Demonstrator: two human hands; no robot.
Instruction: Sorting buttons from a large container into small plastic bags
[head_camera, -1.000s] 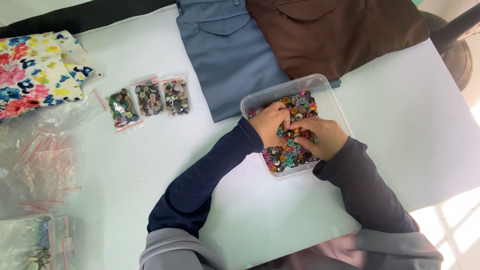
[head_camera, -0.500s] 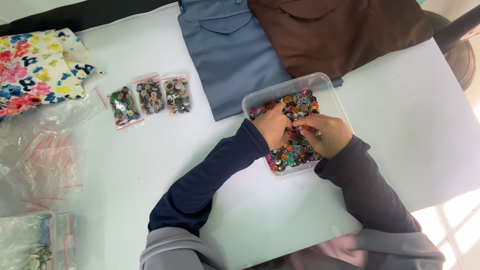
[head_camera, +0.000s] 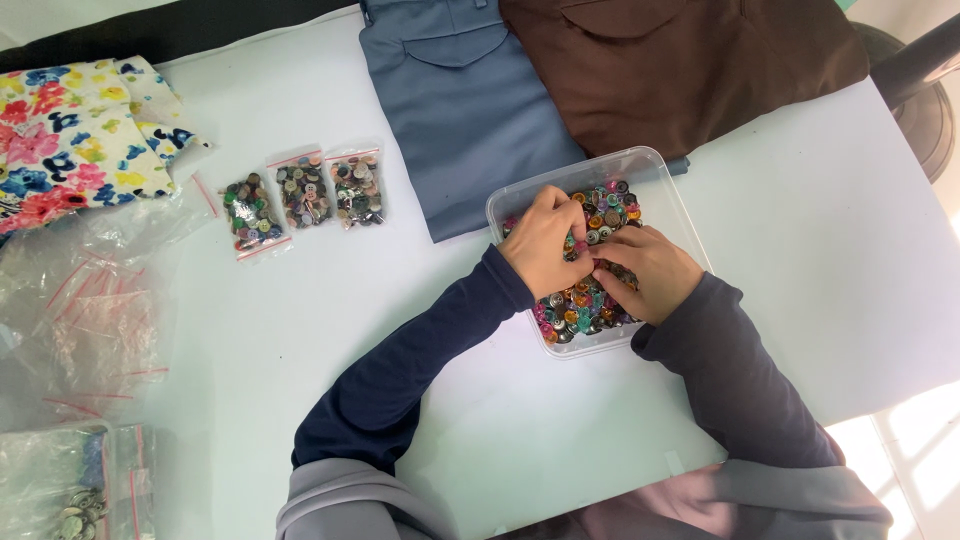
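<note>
A clear plastic box (head_camera: 598, 162) full of mixed coloured buttons (head_camera: 610, 208) stands on the white table, partly over the blue garment. Both my hands are inside it. My left hand (head_camera: 543, 240) lies palm down on the left half of the heap with its fingers bent into the buttons. My right hand (head_camera: 652, 270) rests on the right half, fingers curled toward the left hand. The fingertips of both hands meet over the middle of the box. Whatever lies between them is hidden.
Three small zip bags of buttons (head_camera: 303, 195) lie in a row to the left. A folded blue garment (head_camera: 460, 100) and a brown one (head_camera: 680, 60) sit at the back. Floral fabric (head_camera: 70, 130) and empty clear bags (head_camera: 80, 310) fill the left side.
Both hands stay in the box. The fingers shift slightly among the buttons, and the right hand has edged a little closer to the left.
</note>
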